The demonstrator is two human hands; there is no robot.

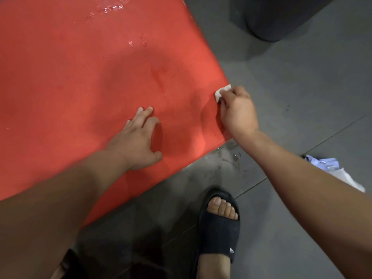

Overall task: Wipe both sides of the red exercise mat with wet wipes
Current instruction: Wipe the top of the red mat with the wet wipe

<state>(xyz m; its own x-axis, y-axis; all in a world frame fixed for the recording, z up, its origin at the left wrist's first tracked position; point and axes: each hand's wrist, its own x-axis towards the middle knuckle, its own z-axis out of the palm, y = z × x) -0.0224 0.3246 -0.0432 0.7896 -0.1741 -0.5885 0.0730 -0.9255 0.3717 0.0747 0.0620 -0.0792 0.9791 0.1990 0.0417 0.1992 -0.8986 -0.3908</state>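
The red exercise mat (pixel 80 77) lies flat on the grey tiled floor (pixel 302 97), filling the left and upper part of the view, with one corner pointing toward the lower right. Wet streaks and droplets shine on its far surface and near that corner. The left hand (pixel 138 141) rests on the mat with its fingers spread and fairly straight, pressing the surface down and holding nothing. The right hand (pixel 237 111) sits at the mat's right edge, its fingers curled around a small white wet wipe (pixel 221 91) that pokes out past the knuckles and touches the mat's border. Below the mat, a foot in a black slide sandal (pixel 219 228) stands on the floor. A crumpled white and pale blue packet (pixel 334 168) lies on the floor at the right, partly hidden behind the right forearm. A dark round object (pixel 281 17) stands at the top right.
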